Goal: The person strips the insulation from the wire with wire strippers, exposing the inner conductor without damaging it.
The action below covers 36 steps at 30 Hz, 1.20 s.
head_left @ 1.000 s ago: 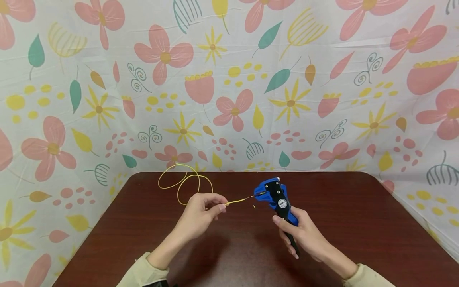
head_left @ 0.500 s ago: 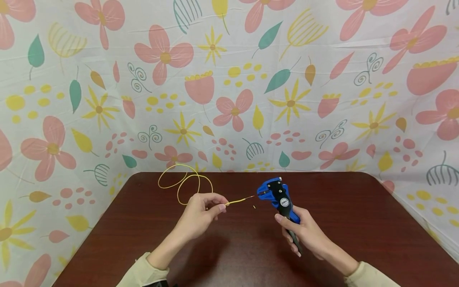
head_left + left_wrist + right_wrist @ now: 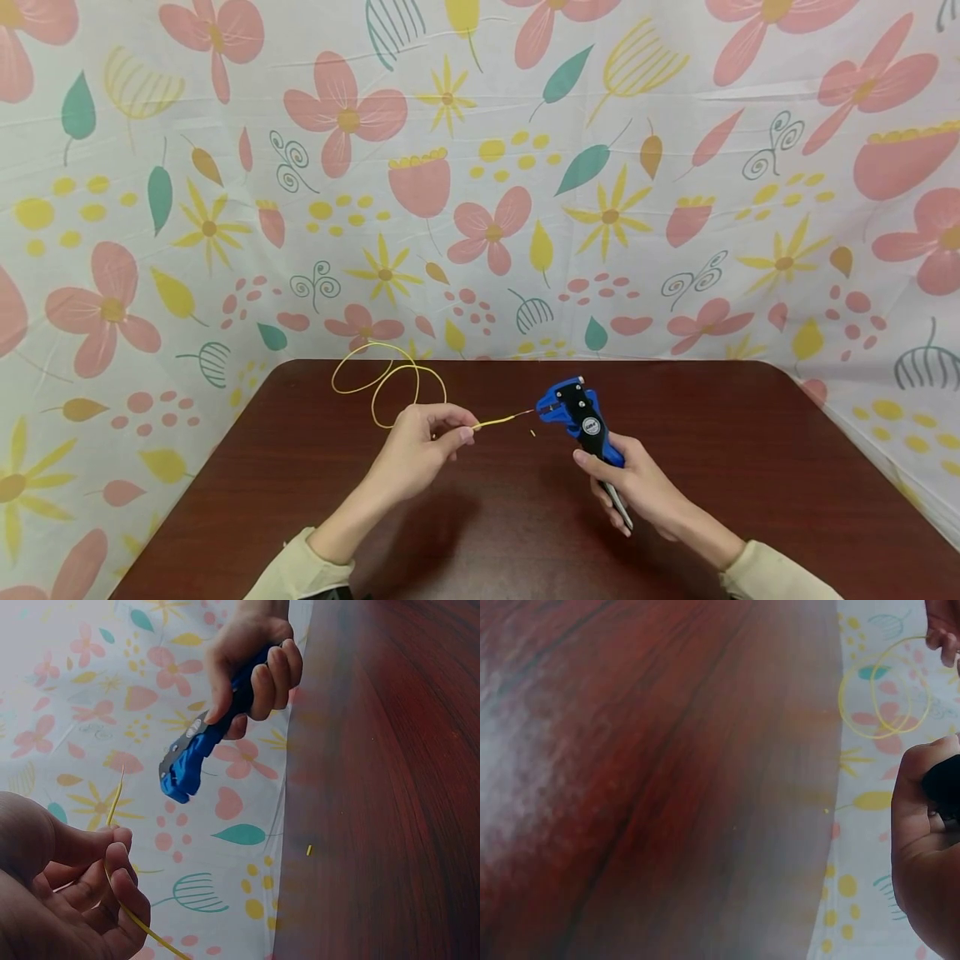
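Thumb and fingers of my left hand (image 3: pixel 422 446) pinch a yellow wire (image 3: pixel 491 422) close to its end. Thin bare strands (image 3: pixel 122 774) stick out past the insulation and point right. Looping up behind the left hand is the rest of the wire. My right hand (image 3: pixel 637 482) grips a blue and black wire stripper (image 3: pixel 583 407) by its handles, its nose facing left. In the left wrist view the stripper's nose stands apart from the wire tip. The right wrist view shows part of the right hand (image 3: pixel 922 847) at its edge, with most of the stripper cut off.
A short yellow scrap of insulation (image 3: pixel 533 433) lies on the dark red-brown table (image 3: pixel 517 525), below the wire tip in the head view. Behind the table's far edge hangs a white cloth (image 3: pixel 480 308) with printed flowers.
The stripper's nose overlapped the bare wire end a second ago, then drew off to the right. It now sits slightly lower and left, just off the tip. The left hand stays still.
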### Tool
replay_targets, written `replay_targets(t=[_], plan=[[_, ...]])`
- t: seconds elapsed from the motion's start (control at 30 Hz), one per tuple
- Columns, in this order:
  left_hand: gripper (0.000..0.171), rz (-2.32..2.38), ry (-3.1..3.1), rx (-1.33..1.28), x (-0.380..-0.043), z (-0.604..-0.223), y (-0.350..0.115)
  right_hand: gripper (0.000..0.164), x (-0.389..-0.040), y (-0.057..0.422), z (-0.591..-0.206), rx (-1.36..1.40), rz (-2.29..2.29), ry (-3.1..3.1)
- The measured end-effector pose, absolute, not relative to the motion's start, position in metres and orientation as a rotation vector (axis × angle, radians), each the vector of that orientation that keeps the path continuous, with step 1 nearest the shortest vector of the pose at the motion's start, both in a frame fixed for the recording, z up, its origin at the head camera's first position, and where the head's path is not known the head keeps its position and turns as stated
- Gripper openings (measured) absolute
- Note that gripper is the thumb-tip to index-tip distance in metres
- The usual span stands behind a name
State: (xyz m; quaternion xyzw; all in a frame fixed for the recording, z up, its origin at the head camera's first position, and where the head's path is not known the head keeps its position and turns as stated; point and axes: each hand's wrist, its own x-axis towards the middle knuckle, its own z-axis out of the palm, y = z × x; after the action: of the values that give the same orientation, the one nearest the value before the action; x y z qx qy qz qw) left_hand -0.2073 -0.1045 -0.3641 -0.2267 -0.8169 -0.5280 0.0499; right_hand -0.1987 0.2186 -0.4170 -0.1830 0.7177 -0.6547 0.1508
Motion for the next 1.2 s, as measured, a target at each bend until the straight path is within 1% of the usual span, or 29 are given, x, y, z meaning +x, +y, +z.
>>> replay_targets(t=[0.33,0.67,0.93,1.2], plan=[[0.012,-1.611,-2.489,-0.685,-0.206,-0.364,-0.105,0.048,-0.205,0.22,-0.419,-0.509,-1.824,2.047],[0.012,-1.614,-2.488,-0.681,-0.206,-0.363,-0.106,0.05,-0.211,0.22,-0.426,-0.456,-1.756,2.082],[0.012,-1.617,-2.493,-0.682,-0.206,-0.363,-0.106,0.058,-0.212,0.223,-0.427,-0.417,-1.733,2.041],[0.012,-1.621,-2.489,-0.689,-0.206,-0.364,-0.105,0.057,-0.21,0.225,-0.424,-0.368,-1.746,2.051]])
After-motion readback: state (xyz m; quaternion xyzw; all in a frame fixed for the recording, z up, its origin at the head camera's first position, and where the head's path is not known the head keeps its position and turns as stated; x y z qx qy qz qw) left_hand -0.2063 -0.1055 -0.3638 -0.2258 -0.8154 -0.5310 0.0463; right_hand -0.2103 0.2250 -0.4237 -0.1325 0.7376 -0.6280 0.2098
